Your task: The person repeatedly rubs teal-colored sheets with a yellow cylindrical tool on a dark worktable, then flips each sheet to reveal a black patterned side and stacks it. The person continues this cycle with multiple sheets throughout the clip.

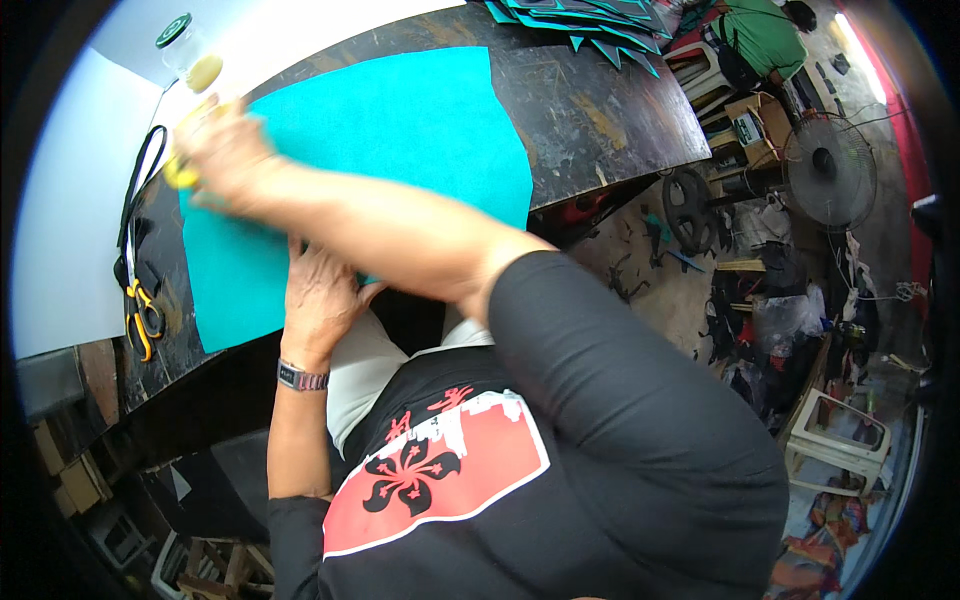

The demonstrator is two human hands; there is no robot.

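Observation:
A large teal sheet (390, 130) with a matte, fabric-like face lies flat on the dark worktable. My left hand (322, 285), with a watch on its wrist, rests on the sheet's near edge; its fingers lie stretched out, partly hidden under my right forearm. Reaching across to the left, my right hand (225, 150) is over the sheet's left edge, smeared by motion. It is closed round a yellow thing (182, 172), too blurred to name. Just beyond it is a clear jar (188, 55) with a green lid and yellowish contents at its base.
Scissors (145, 310) with yellow-and-black handles and a black strap (133, 210) lie at the table's left. Teal-and-black cut pieces (590, 25) are stacked at the far edge. To the right are a fan (828, 172), a white stool (838, 440) and a person in green (758, 40).

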